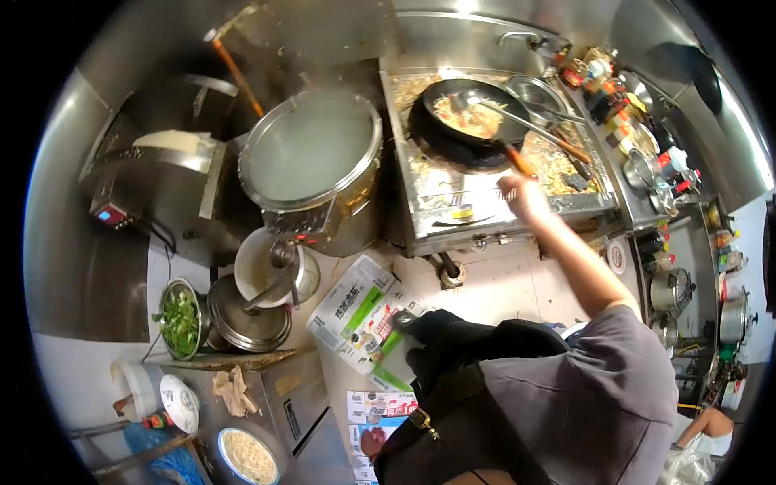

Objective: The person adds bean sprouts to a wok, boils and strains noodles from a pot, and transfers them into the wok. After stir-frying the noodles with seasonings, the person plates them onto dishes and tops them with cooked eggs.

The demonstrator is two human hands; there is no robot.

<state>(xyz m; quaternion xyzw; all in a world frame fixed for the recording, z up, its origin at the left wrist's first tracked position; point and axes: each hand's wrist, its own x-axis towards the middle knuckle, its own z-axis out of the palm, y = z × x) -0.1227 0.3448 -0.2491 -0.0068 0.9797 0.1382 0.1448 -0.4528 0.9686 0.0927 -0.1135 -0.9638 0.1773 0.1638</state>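
My right hand [524, 196] is stretched toward the stove, just below the wooden end of the wok handle [517, 160]; its fingers are blurred, and I cannot tell whether they touch the handle. Food [473, 118] that looks like noodles or shreds lies in the black wok [442, 90] on the burner. A metal ladle [517, 121] rests across the wok, its bowl in the food and its wooden end past the rim. Low beside my body, above printed cardboard, is my left hand [373, 443], partly hidden, its fingers too unclear to read.
A large steaming pot [311, 145] stands left of the stove [436, 212]. Below it are a white bucket [257, 263] with ladles, a lidded metal pot [250, 319] and a bowl of greens [179, 322]. Seasoning bottles [618, 121] line the right shelf. Flattened cardboard [360, 311] covers some floor.
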